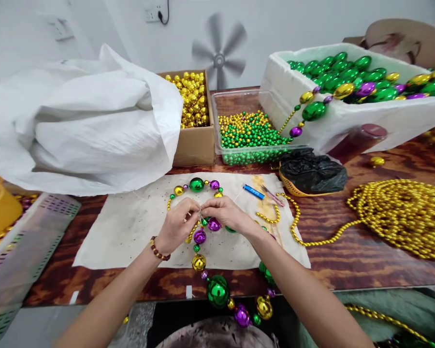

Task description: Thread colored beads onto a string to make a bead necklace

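- Table (348, 269) of dark-streaked wood, pale cloth (130, 232) spread across its middle; beyond it a fan (219, 60) spins before the white wall (282, 24), blades a blur.
- Far side, left of centre: a cardboard box (194, 150) full of gold balls (194, 94); just right, a clear tray (261, 149) of small green and gold beads (253, 135).
- Far right, a white foam box (398, 118) heaped with green ovals (348, 72), a mixed strand (314, 111) spilling over its edge.
- Nearer, a yellow basket (293, 189) cradles a black bag (315, 171).
- Over the cloth, left hand (179, 223) and right hand (226, 213) meet, fingertips pinching thin thread at the bead strand (217, 291), which dips past the table's near edge.
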Tool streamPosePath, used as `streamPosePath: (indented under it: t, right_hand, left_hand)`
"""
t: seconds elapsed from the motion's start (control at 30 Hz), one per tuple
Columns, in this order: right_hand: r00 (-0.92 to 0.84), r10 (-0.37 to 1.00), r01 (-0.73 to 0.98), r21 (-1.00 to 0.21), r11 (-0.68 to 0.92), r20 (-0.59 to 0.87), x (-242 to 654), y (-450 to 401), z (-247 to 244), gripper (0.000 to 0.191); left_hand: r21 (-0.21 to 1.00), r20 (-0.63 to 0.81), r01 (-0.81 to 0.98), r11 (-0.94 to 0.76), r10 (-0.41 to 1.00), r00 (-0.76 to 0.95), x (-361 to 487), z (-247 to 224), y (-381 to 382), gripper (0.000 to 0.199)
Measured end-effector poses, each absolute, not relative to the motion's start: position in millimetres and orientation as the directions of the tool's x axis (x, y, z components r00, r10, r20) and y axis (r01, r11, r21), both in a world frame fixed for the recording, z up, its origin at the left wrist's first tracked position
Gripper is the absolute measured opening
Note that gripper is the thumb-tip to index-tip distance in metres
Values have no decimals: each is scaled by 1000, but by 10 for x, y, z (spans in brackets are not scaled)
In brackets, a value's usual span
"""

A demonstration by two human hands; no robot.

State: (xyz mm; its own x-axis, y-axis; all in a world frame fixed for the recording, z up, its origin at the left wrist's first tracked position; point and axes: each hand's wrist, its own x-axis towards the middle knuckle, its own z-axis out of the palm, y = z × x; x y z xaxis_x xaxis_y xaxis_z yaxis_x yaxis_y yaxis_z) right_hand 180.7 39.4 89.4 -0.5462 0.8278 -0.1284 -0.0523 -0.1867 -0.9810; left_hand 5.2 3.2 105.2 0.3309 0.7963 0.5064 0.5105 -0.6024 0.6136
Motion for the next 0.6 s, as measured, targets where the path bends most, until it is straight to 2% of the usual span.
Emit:
streamPosePath:
  t: [0.1, 0.17, 0.23, 0.3, 0.37, 0.47, 0.53, 0.6]
  right_hand:
    - [-558, 816, 61, -988, -144, -153, 1813, 415, 928, 10]
    - [-492, 862, 257, -966, 14, -118, 1847, 412, 957, 11]
    - [-360, 933, 478, -861, 172, -13, 1907, 395, 979, 14]
    - [-240, 964, 584, -777, 235, 111, 1977, 367, 978, 15]
    - [-189, 969, 486, -843, 230, 156, 2036, 326, 946, 13]
    - [-226, 972, 71, -994, 85, 67, 2083, 231, 858, 8]
    - [-298, 954, -163, -985, -50, 1, 2097, 147, 801, 11]
    - [-366, 931, -309, -944, -112, 9, 2109, 65, 767, 12]
  left_hand:
    - [596, 565, 492, -635, 767, 305, 65, 973, 32, 14]
    - [639, 562, 456, -620, 781, 274, 58, 932, 33, 14]
    - [725, 519, 391, -567, 823, 231, 47, 905, 31, 12]
    - [825, 442, 295, -481, 876, 191, 40, 894, 24, 10]
    - [913, 335, 195, -359, 931, 147, 44, 899, 11, 5]
    - [987, 151, 45, -153, 988, 43, 68, 924, -14, 10]
    - [996, 51, -77, -50, 999, 3, 92, 940, -30, 17]
    - [979, -23, -203, 27, 1000, 20, 118, 951, -42, 23]
